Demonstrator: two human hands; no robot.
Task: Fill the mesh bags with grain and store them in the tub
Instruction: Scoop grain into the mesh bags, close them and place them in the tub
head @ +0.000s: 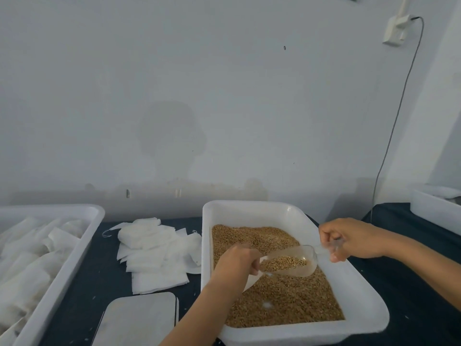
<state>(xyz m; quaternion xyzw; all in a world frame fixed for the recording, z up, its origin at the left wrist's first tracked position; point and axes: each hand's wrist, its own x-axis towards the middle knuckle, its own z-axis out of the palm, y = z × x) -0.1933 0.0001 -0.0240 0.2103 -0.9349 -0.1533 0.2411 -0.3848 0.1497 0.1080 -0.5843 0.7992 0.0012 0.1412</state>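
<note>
Over the grain tray: your two hands meet at a clear plastic scoop [287,262] part-filled with grain, held tilted just above the grain bed.
Grain tray: a white tray [252,211] holding brown grain [287,298]; pale bare patches show through near its front.
Right hand: your right hand [349,239] is clenched round the scoop's handle, at the tray's right rim.
Left hand: your left hand [237,260] sits over the tray's left half, fingers curled round a white mesh bag [252,279] — the bag hangs below the hand, at the scoop's mouth. Whether its mouth is open you cannot tell.
Empty bags: a loose heap of flat white mesh bags [154,250] lies just left of the grain tray, on the dark table [411,295].
Storage tub: a white tub [62,265] stands farther left of the grain tray, beyond the heap, packed with pale filled bags [27,260].
Scale: a grey metal plate [139,318] — flat, rounded corners — lies beside the tray's front-left corner.
Second tub: another white tub [434,208] sits well right of the tray, cut off by the edge.
Wall: behind the tray, a wall socket [396,28] with a grey cable [389,146] running down.
</note>
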